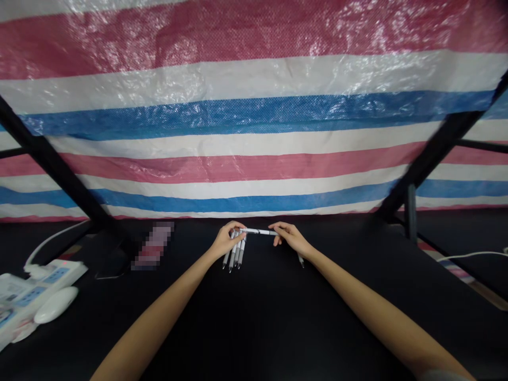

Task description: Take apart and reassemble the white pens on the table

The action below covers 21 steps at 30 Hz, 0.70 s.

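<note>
A white-and-grey pen [261, 232] lies crosswise between my two hands, roughly level, over the black tabletop. Its left end is pinched by the fingertips of my left hand [226, 241]. At the other end, my right hand [291, 237] has its thumb and fingers closed on the pen's grey part. Several similar pens [237, 256] rest side by side below my left hand, tips toward me; their far ends are partly hidden by the fingers. One more pen [300, 260] pokes out beneath my right wrist, mostly covered.
At the left edge stands a white power strip [59, 272] with plugs and a cable. A pixelated flat item [154, 246] lies left of my hands. Black metal legs [67, 174] rise on both sides before a striped plastic sheet [238, 145].
</note>
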Each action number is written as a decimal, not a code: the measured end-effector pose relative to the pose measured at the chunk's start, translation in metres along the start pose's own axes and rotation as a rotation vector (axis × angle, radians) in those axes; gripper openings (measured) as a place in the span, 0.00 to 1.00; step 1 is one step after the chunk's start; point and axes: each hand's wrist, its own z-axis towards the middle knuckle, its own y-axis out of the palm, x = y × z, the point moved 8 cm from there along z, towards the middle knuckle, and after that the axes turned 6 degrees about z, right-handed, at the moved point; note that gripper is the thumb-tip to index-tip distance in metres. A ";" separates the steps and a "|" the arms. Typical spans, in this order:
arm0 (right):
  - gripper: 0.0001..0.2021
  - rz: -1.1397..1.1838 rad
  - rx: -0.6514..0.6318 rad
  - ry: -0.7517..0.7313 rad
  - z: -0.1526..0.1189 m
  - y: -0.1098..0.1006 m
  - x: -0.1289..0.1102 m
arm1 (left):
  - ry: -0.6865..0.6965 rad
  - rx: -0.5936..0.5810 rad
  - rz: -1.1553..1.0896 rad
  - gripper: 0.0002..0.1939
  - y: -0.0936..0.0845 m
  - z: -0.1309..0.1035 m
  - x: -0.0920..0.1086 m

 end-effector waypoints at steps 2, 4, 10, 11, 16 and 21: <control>0.22 0.001 -0.038 0.023 -0.002 0.004 0.000 | -0.088 0.016 -0.108 0.11 -0.002 0.000 -0.005; 0.22 -0.003 -0.070 0.036 -0.003 0.007 -0.001 | -0.175 0.047 -0.240 0.12 -0.004 -0.001 -0.010; 0.20 -0.014 -0.063 0.011 -0.005 0.006 -0.004 | -0.284 0.178 -0.729 0.15 -0.012 0.000 -0.024; 0.20 -0.013 -0.056 0.010 -0.004 0.005 -0.004 | -0.306 0.209 -0.782 0.15 -0.014 0.000 -0.029; 0.19 0.006 -0.044 0.010 -0.004 0.004 -0.003 | -0.413 0.295 -0.894 0.13 -0.018 -0.002 -0.043; 0.19 -0.011 -0.031 0.016 -0.005 0.004 -0.006 | -0.426 0.146 -0.853 0.19 -0.009 -0.003 -0.034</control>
